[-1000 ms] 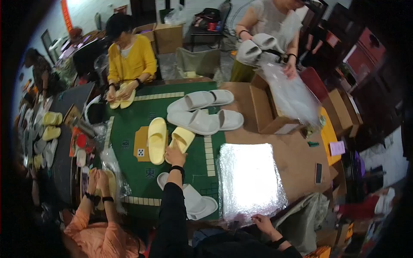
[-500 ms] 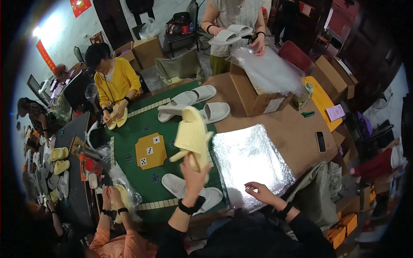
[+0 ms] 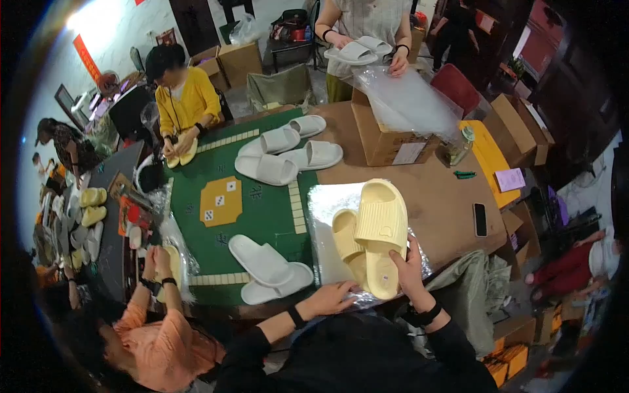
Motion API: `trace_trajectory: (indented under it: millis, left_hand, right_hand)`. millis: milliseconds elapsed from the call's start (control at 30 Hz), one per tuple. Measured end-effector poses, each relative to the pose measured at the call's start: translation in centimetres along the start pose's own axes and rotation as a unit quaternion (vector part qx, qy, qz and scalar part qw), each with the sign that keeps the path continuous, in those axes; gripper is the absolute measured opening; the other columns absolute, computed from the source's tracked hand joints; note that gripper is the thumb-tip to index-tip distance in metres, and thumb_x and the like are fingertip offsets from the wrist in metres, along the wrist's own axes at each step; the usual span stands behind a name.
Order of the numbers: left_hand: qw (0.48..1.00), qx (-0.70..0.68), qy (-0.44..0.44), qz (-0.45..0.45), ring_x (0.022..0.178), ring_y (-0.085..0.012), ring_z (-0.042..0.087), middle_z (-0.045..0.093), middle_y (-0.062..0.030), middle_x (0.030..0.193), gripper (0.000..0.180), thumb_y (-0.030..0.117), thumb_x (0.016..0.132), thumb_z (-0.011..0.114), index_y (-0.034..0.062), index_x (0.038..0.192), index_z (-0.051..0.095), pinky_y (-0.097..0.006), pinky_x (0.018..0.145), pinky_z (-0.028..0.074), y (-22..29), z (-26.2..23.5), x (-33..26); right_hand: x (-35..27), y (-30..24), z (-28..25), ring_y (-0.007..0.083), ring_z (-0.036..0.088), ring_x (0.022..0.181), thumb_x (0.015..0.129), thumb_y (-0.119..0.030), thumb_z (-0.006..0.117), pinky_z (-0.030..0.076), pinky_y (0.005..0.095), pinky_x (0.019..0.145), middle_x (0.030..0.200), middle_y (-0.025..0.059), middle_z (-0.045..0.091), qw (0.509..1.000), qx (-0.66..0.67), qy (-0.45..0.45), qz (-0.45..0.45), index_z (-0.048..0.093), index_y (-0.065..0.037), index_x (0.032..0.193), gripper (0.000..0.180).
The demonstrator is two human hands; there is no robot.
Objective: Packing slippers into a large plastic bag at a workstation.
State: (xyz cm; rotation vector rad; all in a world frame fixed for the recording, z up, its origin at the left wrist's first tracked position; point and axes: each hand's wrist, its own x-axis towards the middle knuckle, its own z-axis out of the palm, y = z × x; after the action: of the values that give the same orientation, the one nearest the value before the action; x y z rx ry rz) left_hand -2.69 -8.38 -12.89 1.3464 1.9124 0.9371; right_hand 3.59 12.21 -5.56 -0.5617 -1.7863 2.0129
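My right hand [image 3: 411,270] grips the heel end of a pale yellow slipper [image 3: 381,226], thumb on top. It is tilted, sole down, above the silver foil sheet [image 3: 325,203]. Partly under it is a second yellow slipper [image 3: 345,229]; whether that one rests on the foil or is held too, I cannot tell. My left hand [image 3: 329,299] is open, fingers stretched along the foil's near edge, with nothing in it. To its left, a white slipper [image 3: 257,257] overlaps another white slipper [image 3: 280,285] on the green mat [image 3: 275,219].
Several pale grey slippers [image 3: 266,169] sit at the mat's far edge. A cardboard box [image 3: 383,141] with clear plastic bags [image 3: 409,98] stands at the back. A phone [image 3: 480,220] lies on the right. Co-workers handle slippers at the left [image 3: 171,278], far left [image 3: 190,105] and back [image 3: 367,26].
The yellow slippers have gone from my left hand, over the mat, to my right hand over the foil. My left hand has come down to the foil's near edge.
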Motion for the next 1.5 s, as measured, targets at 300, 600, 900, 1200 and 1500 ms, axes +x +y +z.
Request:
trace_trajectory:
  millis: [300, 600, 900, 1200, 1500]
  left_hand:
    - [0.951, 0.306, -0.015, 0.032, 0.115, -0.0345, 0.036, 0.035, -0.0178, 0.127, 0.031, 0.016, 0.072, 0.059, 0.0021, 0.099, 0.056, -0.042, 0.094, 0.034, -6.1, 8.0, 0.0]
    - [0.943, 0.302, 0.089, -0.107, 0.119, -0.0377, 0.033, 0.034, -0.0226, 0.128, 0.03, 0.013, 0.079, 0.046, -0.0008, 0.104, 0.053, -0.043, 0.099, 0.028, -6.7, 10.9, -1.0]
    - [0.943, 0.311, 0.048, -0.106, 0.124, -0.0371, 0.027, 0.028, -0.0143, 0.136, 0.035, 0.017, 0.079, 0.048, 0.0217, 0.112, 0.056, -0.044, 0.101, 0.026, -6.8, 11.4, -0.5]
    - [0.928, 0.353, 0.003, -0.118, 0.113, -0.0332, 0.037, 0.041, -0.0095, 0.126, 0.052, 0.026, 0.081, 0.051, 0.0273, 0.13, 0.037, -0.043, 0.088, 0.037, -5.4, 9.2, 1.1]
    - [0.925, 0.354, -0.014, -0.141, 0.11, -0.0326, 0.038, 0.043, -0.0125, 0.12, 0.031, 0.019, 0.081, 0.047, 0.0181, 0.11, 0.056, -0.05, 0.087, 0.029, -7.0, 10.3, 2.9]
  right_hand:
    - [4.4, 7.8, -7.8, 0.0174, 0.056, 0.086, 0.075, 0.0, 0.055, 0.045, 0.0279, 0.075, 0.097, 0.0119, 0.057, 0.979, -0.184, -0.03, 0.086, 0.042, 0.002, 0.118, 0.044]
    - [5.7, 13.5, -4.8, 0.0329, 0.052, 0.085, 0.067, -0.009, 0.061, 0.043, 0.0392, 0.075, 0.089, 0.0193, 0.056, 0.846, -0.53, 0.015, -0.064, 0.058, -0.005, 0.093, 0.026]
    - [6.9, 19.1, -1.1, 0.0407, 0.041, 0.107, 0.066, -0.02, 0.059, 0.034, 0.0458, 0.091, 0.113, 0.0247, 0.046, 0.785, -0.582, -0.188, -0.098, 0.063, -0.008, 0.092, 0.029]
    - [2.8, 9.5, -8.8, 0.0174, 0.055, 0.093, 0.081, -0.004, 0.052, 0.043, 0.0277, 0.08, 0.103, 0.0115, 0.059, 0.942, -0.224, -0.178, 0.176, 0.051, 0.001, 0.113, 0.032]
    - [-6.9, 4.6, -13.3, 0.0118, 0.052, 0.095, 0.081, -0.005, 0.054, 0.041, 0.0266, 0.084, 0.104, 0.0044, 0.058, 0.909, -0.13, -0.231, 0.323, 0.052, 0.001, 0.112, 0.032]
